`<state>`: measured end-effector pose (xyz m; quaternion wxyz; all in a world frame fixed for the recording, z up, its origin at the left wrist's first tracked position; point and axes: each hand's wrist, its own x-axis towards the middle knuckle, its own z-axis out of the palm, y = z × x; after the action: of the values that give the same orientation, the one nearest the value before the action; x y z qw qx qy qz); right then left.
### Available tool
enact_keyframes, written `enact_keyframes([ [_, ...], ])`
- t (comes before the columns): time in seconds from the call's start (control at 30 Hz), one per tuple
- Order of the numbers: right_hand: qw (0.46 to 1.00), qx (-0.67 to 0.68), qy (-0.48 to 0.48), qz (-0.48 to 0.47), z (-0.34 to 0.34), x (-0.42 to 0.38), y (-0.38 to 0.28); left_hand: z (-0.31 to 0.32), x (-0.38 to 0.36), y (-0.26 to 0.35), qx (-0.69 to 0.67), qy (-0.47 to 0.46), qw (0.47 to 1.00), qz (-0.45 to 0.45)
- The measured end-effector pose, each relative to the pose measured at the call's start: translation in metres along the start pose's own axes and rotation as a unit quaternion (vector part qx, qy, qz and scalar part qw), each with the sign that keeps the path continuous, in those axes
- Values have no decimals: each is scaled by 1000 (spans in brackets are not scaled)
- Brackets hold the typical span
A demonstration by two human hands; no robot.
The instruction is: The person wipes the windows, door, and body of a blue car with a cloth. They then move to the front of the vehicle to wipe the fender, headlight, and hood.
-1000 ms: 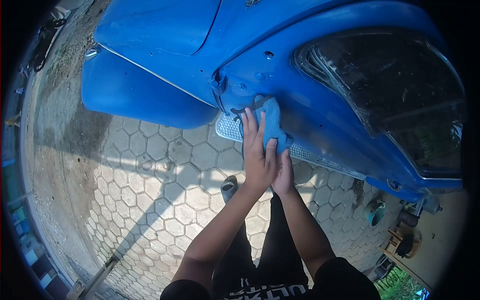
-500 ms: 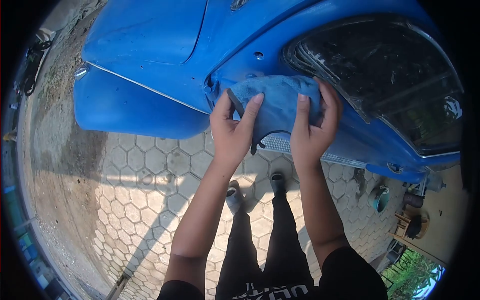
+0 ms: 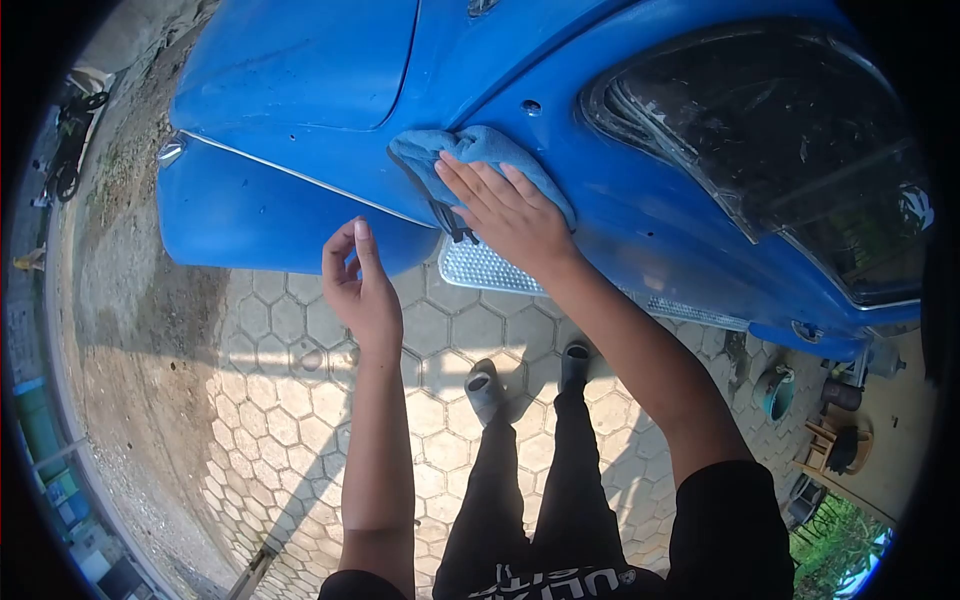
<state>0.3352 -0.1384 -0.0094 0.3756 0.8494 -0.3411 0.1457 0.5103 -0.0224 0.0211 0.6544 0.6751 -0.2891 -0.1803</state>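
A blue cloth (image 3: 450, 148) with a dark edge lies against the blue car body (image 3: 610, 195), near the rear end of the front fender. My right hand (image 3: 510, 215) presses flat on it, fingers stretched out over the fabric. Dark strips hang from the cloth's lower edge. To the left, in front of the lower fender (image 3: 250, 205), my left hand (image 3: 362, 290) is raised with its fingers curled in and the thumb beside them. Nothing shows in it, and it is apart from the cloth.
A ridged metal running board (image 3: 490, 268) juts out below the cloth. The dark car window (image 3: 760, 130) is at upper right. My feet stand on hexagonal paving (image 3: 440, 400). Farther right are a green bucket (image 3: 775, 392) and a wooden chair (image 3: 825, 447).
The cloth, earlier held up between both hands, now lies against the car under my right palm. My left hand has let go of it and moved left and down.
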Motion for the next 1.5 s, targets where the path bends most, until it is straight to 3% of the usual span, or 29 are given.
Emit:
enact_keyframes([
  [0.07, 1000, -10, 28, 2, -8, 4, 22, -28, -20, -19, -31, 1, 998, -50],
  [0.17, 992, 35, 62, 99, -15, 19, 31, -60, -54, -54, -25, 9, 995, -100],
  [0.2, 994, 5, 53, 91, -11, 17, 22, -66, -67, -58, -26, 5, 992, -123],
  [0.3, 997, -24, -25, -64, 1, -25, 12, -70, -85, -59, -46, -16, 985, -163],
  [0.33, 997, 14, -14, -70, 3, -35, 20, -73, -91, -58, -58, -28, 983, -172],
  [0.47, 994, 84, -22, 62, -15, -53, 54, -82, -109, -58, -81, -63, 977, -190],
  [0.57, 990, 100, 39, 94, -21, -20, 49, -79, -117, -61, -73, -79, 976, -191],
  [0.73, 999, -3, -47, -16, -5, -78, 40, -62, -131, -59, -85, -118, 971, -190],
  [0.83, 988, 78, -22, 134, -1, -151, 70, -64, -136, -53, -90, -152, 965, -194],
  [0.93, 876, 167, 32, 451, -11, -157, 91, -63, -142, -56, -39, -179, 970, -162],
  [0.97, 890, 147, -37, 430, -19, -146, 96, -57, -146, -56, -17, -198, 968, -153],
  [1.03, 907, 116, 13, 404, -4, -134, 70, -31, -150, -44, 26, -214, 973, -83],
  [1.07, 955, 71, 82, 277, 14, -142, 61, -14, -153, -38, 37, -212, 976, -35],
  [1.1, 984, 11, 45, 169, 10, -146, 60, 3, -155, -31, 47, -209, 977, 13],
  [1.17, 975, 28, 84, 205, 22, -183, 68, 39, -151, -12, 56, -262, 954, 133],
  [1.23, 937, 47, 83, 336, 24, -228, 83, 75, -141, 12, 78, -346, 887, 294],
  [1.27, 903, 55, 73, 421, 23, -250, 93, 92, -141, 20, 79, -382, 862, 325],
  [1.37, 716, 177, 179, 652, 8, -266, 161, 159, -146, 50, 59, -460, 763, 450],
  [1.4, 640, 208, 236, 701, 5, -267, 184, 183, -149, 66, 41, -474, 728, 493],
  [1.5, 550, 236, 317, 736, -4, -261, 211, 252, -169, 106, -10, -497, 641, 585],
])
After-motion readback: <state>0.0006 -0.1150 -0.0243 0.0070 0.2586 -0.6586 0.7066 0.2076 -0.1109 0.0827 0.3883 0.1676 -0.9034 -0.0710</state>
